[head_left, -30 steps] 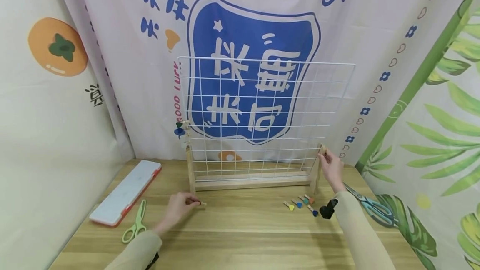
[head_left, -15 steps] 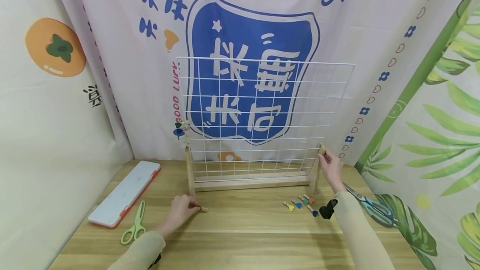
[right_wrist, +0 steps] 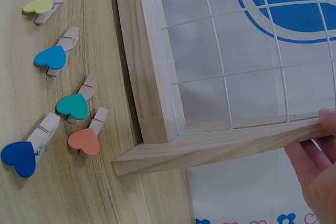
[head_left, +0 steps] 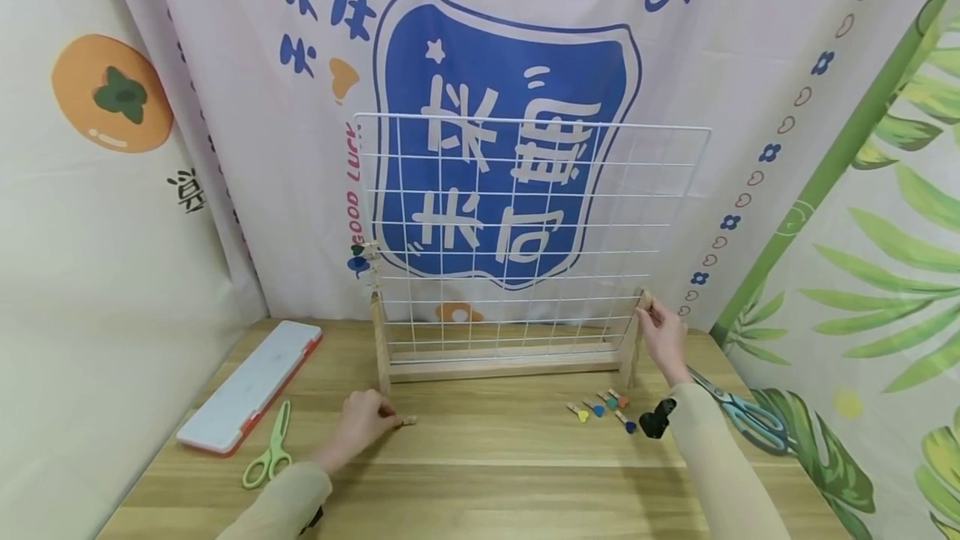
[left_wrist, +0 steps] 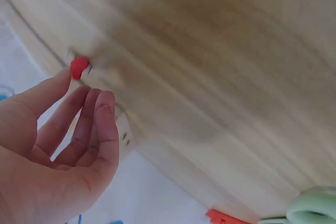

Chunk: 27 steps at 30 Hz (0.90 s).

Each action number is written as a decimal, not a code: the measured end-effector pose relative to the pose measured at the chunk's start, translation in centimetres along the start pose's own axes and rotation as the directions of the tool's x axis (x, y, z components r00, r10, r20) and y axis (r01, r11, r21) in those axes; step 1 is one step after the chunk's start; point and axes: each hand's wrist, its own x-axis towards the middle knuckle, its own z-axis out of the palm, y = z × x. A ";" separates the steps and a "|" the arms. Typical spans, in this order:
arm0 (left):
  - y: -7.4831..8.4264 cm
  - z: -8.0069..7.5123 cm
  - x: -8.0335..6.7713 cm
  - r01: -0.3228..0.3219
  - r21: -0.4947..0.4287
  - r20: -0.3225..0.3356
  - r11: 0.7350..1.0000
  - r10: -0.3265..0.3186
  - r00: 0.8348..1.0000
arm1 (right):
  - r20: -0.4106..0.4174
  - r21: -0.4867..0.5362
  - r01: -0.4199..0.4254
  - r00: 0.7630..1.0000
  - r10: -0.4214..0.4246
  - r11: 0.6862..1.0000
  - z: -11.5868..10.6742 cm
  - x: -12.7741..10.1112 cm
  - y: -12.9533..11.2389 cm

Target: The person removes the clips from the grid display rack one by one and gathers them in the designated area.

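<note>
My left hand [head_left: 365, 422] is low over the table, left of centre. Between its thumb and fingertips it pinches a small wooden clothespin [head_left: 408, 420]. The clothespin's red heart [left_wrist: 79, 68] shows by the thumb tip in the left wrist view, where its wooden part is blurred. My right hand [head_left: 663, 338] grips the top of the right wooden upright [head_left: 630, 344] of a stand. That stand holds a white wire grid [head_left: 532, 223] upright. Several clothespins with green and blue decorations [head_left: 358, 263] are clipped to the grid's left edge.
Several heart clothespins lie before the stand's right end, among them a yellow one [right_wrist: 39, 7] and an orange one [right_wrist: 84, 142]. Green scissors [head_left: 273, 448] and a white-lidded box [head_left: 251, 386] lie left. Blue scissors [head_left: 750, 419] lie right, beyond my right forearm.
My left hand has shifted slightly down with the clothespin, whose red part no longer shows in the head view. My right hand has stayed on the upright.
</note>
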 end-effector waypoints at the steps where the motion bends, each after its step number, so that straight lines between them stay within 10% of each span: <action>1: -0.1 -0.4 0.1 0.001 -0.016 -0.002 1.000 -0.001 1.000 | 0.001 0.005 -0.001 1.000 0.001 1.000 0.0 0.0 0.0; 10: 0.4 -7.9 2.5 -0.009 -0.087 -0.135 0.996 -0.003 0.991 | -0.010 0.007 -0.001 1.000 0.001 1.000 0.0 -0.2 0.1; 17: 1.8 -14.0 4.4 -0.076 -0.088 -0.373 0.993 0.038 0.927 | -0.013 0.011 0.000 1.000 0.000 1.000 0.0 0.0 0.0; 27: 4.0 -17.2 8.0 -0.117 -0.185 -0.464 0.976 0.019 0.886 | -0.014 0.008 0.012 1.000 -0.012 1.000 -0.1 -0.1 -0.2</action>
